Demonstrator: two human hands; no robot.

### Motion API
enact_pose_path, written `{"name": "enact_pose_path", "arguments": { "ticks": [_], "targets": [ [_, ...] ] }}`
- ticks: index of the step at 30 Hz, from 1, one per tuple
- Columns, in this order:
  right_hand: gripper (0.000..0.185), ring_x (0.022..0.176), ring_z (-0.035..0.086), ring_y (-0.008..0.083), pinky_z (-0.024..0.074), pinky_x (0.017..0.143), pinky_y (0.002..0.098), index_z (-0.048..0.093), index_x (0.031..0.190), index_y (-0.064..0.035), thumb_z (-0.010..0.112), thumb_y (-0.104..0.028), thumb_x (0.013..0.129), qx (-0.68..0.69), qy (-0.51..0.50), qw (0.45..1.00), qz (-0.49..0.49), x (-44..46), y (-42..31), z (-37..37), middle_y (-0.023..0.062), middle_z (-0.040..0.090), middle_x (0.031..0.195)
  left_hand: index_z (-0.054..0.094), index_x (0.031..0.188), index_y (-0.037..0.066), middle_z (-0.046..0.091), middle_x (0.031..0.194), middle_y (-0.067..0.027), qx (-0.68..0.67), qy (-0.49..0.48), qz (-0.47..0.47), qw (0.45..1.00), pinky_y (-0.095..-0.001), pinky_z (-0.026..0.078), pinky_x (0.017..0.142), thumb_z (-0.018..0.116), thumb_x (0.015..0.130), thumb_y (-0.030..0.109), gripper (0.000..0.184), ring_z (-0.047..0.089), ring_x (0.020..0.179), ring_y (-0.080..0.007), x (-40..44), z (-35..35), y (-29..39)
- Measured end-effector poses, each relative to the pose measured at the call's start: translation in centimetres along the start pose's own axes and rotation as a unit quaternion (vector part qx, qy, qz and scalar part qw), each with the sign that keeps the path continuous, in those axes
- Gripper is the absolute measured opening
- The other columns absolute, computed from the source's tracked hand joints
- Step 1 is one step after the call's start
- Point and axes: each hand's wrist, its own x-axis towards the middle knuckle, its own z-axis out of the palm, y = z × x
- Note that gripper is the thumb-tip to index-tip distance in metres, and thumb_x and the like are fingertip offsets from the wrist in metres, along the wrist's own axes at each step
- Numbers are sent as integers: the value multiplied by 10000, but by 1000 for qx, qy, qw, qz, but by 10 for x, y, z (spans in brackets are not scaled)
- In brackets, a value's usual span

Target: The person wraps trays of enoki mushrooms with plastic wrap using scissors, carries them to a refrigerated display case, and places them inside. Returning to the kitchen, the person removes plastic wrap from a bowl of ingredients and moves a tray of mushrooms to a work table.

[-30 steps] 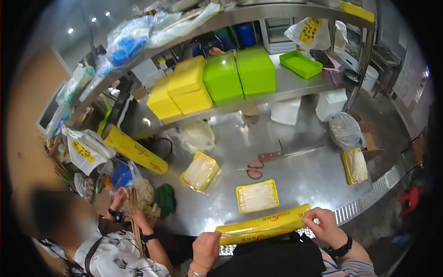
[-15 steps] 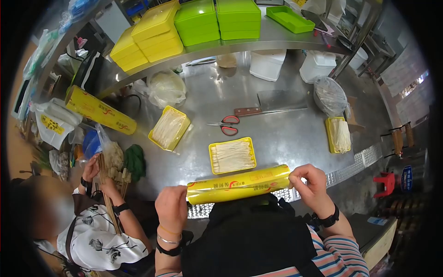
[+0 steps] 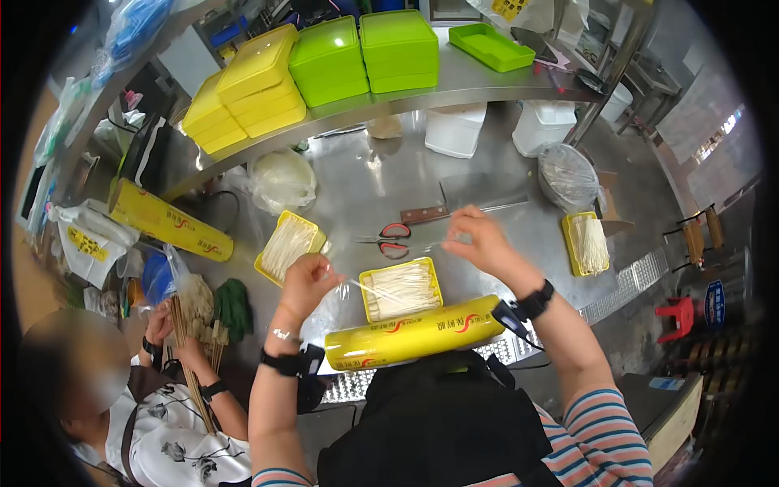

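Nearest, a yellow film roll (image 3: pixel 414 333) lies just beside the near edge of the middle tray (image 3: pixel 365 302), which holds pale, thin stalks (image 3: pixel 402 288). Over that tray stretches clear film (image 3: pixel 367 289), pinched between thumb and fingers by two hands held well apart: the left hand (image 3: pixel 304 286) at the tray's left, the right hand (image 3: pixel 484 243) past its far right corner. Just beyond the tray are red-handled scissors (image 3: pixel 380 240), then a wooden-handled knife (image 3: pixel 424 214); well beyond it, green boxes (image 3: pixel 398 53) stand on a metal shelf (image 3: pixel 406 101).

Scissors (image 3: pixel 380 239) lie behind the middle tray (image 3: pixel 438 286); the wrap roll (image 3: pixel 414 334) lies before it.
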Motion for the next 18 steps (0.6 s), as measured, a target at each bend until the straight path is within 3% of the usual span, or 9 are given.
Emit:
{"name": "enact_pose_path", "arguments": {
  "ticks": [1, 3, 5, 7, 9, 11, 12, 14, 18],
  "targets": [
    [182, 734, 564, 184, 462, 698, 304, 594, 882, -53, 701, -177, 802, 54, -11, 998, 39, -3, 10, 18, 64, 587, 793, 566, 833, 37, 486, 682, -5, -111, 19, -28, 993, -247, 412, 574, 780, 731, 133, 255, 452, 623, -113, 8, 17, -28],
    [183, 740, 568, 183, 464, 708, 304, 586, 896, -45, 681, -186, 829, 105, -17, 991, 78, -12, 35, 55, 72, 592, 803, 555, 823, 41, 492, 684, -2, -162, 12, -62, 985, -249, 414, 578, 751, 766, 157, 235, 455, 630, -105, 16, 56, -77],
    [212, 754, 573, 181, 466, 717, 291, 552, 944, -25, 627, -215, 886, 218, -85, 938, 257, -35, 63, 93, 90, 601, 837, 544, 813, 45, 498, 687, 2, -213, 4, -98, 972, -252, 416, 583, 723, 802, 182, 225, 458, 636, -98, 19, 75, -79],
    [222, 774, 580, 178, 468, 718, 288, 537, 960, -19, 604, -224, 904, 177, -84, 943, 268, -49, 77, 117, 93, 603, 841, 524, 800, 36, 531, 687, -42, -142, 3, -223, 964, -286, 437, 599, 652, 860, 236, 245, 488, 631, -136, 17, 89, -64],
    [232, 794, 588, 175, 471, 719, 285, 522, 976, -14, 580, -232, 923, 136, -83, 948, 276, -49, 76, 126, 96, 605, 846, 510, 822, 28, 510, 654, -19, -78, 35, -180, 980, -275, 401, 533, 584, 910, 253, 252, 455, 582, -104, 17, 113, -100],
    [212, 821, 623, 187, 477, 696, 305, 503, 977, -19, 561, -218, 933, 312, 5, 888, 338, -38, 55, 119, 103, 618, 856, 505, 834, 22, 519, 661, -23, -22, 94, -159, 983, -280, 398, 526, 576, 914, 247, 249, 455, 578, -112, 19, 123, -105],
    [212, 821, 623, 187, 477, 696, 305, 503, 977, -19, 561, -218, 933, 308, 10, 887, 345, -39, 56, 120, 103, 618, 856, 505, 834, 22, 519, 661, -23, -25, 84, -157, 984, -280, 398, 526, 576, 914, 247, 249, 455, 578, -112, 18, 124, -105],
    [194, 795, 655, 227, 484, 685, 327, 485, 984, -24, 527, -210, 947, 211, -77, 919, 323, -37, 66, 120, 124, 634, 842, 521, 859, -1, 621, 755, -127, -4, 50, -188, 981, -337, 462, 628, 570, 900, 239, 248, 578, 671, -205, 20, 117, -106],
    [181, 715, 654, 268, 484, 672, 351, 467, 979, -29, 502, -204, 955, 404, 30, 854, 326, -1, 13, 68, 149, 646, 804, 508, 826, 20, 628, 752, -113, -184, 53, -222, 956, -327, 464, 619, 554, 901, 202, 202, 585, 665, -198, 26, 121, -120]
  ]
}}
